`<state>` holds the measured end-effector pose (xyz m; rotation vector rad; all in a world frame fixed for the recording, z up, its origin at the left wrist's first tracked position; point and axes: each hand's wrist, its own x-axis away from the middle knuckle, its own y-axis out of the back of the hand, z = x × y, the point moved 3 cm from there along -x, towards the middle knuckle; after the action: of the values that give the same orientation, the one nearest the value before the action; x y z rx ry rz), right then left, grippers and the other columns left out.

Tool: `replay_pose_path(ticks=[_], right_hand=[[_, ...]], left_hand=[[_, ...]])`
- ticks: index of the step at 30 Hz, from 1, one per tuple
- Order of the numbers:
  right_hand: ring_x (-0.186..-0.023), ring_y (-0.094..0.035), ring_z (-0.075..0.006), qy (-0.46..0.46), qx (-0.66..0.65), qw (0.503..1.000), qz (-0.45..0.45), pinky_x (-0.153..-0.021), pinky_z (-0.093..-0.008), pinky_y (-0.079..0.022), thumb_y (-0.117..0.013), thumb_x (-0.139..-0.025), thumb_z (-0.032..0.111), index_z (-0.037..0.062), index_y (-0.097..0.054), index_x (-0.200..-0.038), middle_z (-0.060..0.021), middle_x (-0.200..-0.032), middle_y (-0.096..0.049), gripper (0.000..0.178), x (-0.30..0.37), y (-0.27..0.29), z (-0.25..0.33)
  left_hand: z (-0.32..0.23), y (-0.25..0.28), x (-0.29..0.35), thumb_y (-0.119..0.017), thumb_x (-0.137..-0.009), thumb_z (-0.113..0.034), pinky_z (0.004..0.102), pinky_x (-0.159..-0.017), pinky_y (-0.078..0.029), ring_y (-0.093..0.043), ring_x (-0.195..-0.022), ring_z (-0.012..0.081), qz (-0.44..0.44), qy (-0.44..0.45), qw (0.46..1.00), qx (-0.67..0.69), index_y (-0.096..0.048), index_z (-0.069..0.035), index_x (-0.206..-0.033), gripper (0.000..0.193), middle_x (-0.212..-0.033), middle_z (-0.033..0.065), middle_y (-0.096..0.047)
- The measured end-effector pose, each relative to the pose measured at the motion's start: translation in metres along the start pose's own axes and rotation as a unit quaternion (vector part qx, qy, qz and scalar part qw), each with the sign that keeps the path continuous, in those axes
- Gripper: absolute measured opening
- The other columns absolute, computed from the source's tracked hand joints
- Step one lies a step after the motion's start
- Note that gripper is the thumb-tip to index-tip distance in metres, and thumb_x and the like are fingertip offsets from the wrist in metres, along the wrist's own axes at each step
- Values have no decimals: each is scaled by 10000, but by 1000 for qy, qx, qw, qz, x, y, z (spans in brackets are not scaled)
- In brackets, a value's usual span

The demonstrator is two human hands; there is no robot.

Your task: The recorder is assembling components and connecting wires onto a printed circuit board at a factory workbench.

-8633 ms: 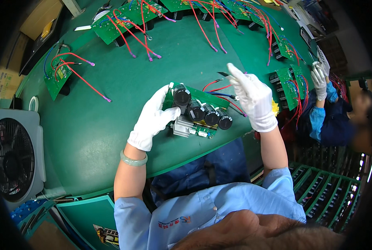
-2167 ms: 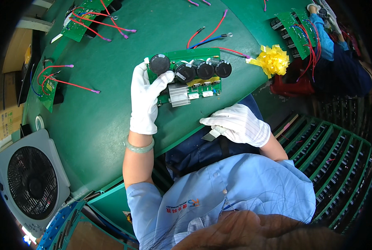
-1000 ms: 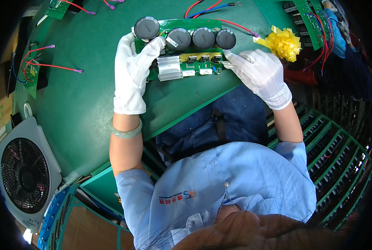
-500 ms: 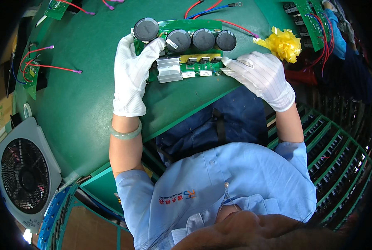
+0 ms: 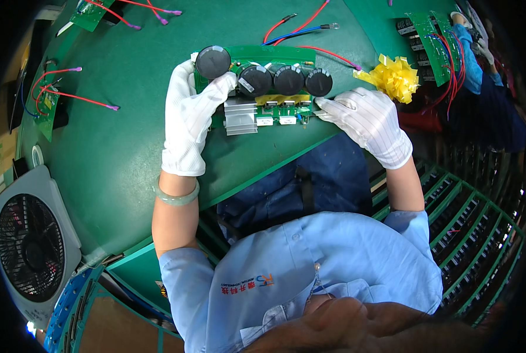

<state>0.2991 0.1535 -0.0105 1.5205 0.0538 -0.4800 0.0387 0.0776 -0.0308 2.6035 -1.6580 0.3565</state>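
A green circuit board [image 5: 274, 55] is held over the near part of the green table. Several black round capacitors [image 5: 288, 80] stand along it. In front of them sit a silver finned heat sink [image 5: 240, 117], a yellow strip [image 5: 282, 99] and white rectangular parts. My left hand [image 5: 189, 120], in a white glove, grips the board's left end, its thumb beside the leftmost capacitors and its fingers partly hidden. My right hand [image 5: 366, 122], also gloved, is closed at the board's right edge, thumb and forefinger pinching there. A red wire [image 5: 327, 54] runs behind the board.
A yellow ribbon-like bundle [image 5: 396, 80] lies right of the board. Other wired boards sit at the left [image 5: 46, 109] and far right [image 5: 433, 47]. A grey fan [image 5: 32, 238] stands at lower left, a green slatted rack [image 5: 466, 235] at right. Another person's blue sleeve [image 5: 468, 62] shows at upper right.
The whole view has shifted, so the table, board and hands appear slightly lower. Both hands keep their places on the board. The other person's hands at upper right have moved.
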Motion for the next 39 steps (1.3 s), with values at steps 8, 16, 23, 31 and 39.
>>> replay_pose_path(ticks=[8,16,23,31,39], right_hand=[[-671,-581,-178,-12,-19,1000,0,-556,-299,-446,-670,-723,174,118,-668,-1044,-15,-785,-603,325,-2,3,-1],[-691,-582,-174,-32,-31,999,-10,-578,-299,-446,-688,-721,198,125,-673,-1022,-7,-788,-599,310,1,1,-3],[-665,-579,-169,-35,-51,998,-2,-563,-294,-441,-711,-728,227,133,-678,-982,-2,-768,-598,273,-2,3,-2],[-655,-578,-169,-43,-29,998,-24,-548,-298,-436,-705,-729,235,134,-669,-976,-1,-769,-598,269,-3,2,3],[-653,-557,-147,-41,30,998,-29,-509,-290,-392,-653,-697,171,99,-635,-1094,1,-796,-591,404,7,1,13]], left_hand=[[1,1,0,-750,-791,-78,304,-905,-488,-596,-1005,189,14,6,1000,4,-335,93,-1267,655,-1118,134,-541],[3,0,1,-744,-791,-59,307,-905,-490,-603,-998,198,13,-8,1000,22,-302,104,-1287,683,-1124,134,-526],[3,0,0,-736,-787,-41,304,-890,-499,-610,-964,193,9,-19,1000,17,-295,107,-1299,692,-1116,140,-528],[1,-1,1,-746,-777,-55,295,-873,-501,-603,-936,161,-10,-1,1000,-4,-338,101,-1285,670,-1101,127,-534],[5,3,1,-760,-773,-95,274,-861,-495,-590,-930,140,-9,-19,1000,-8,-378,87,-1256,642,-1091,108,-537]])
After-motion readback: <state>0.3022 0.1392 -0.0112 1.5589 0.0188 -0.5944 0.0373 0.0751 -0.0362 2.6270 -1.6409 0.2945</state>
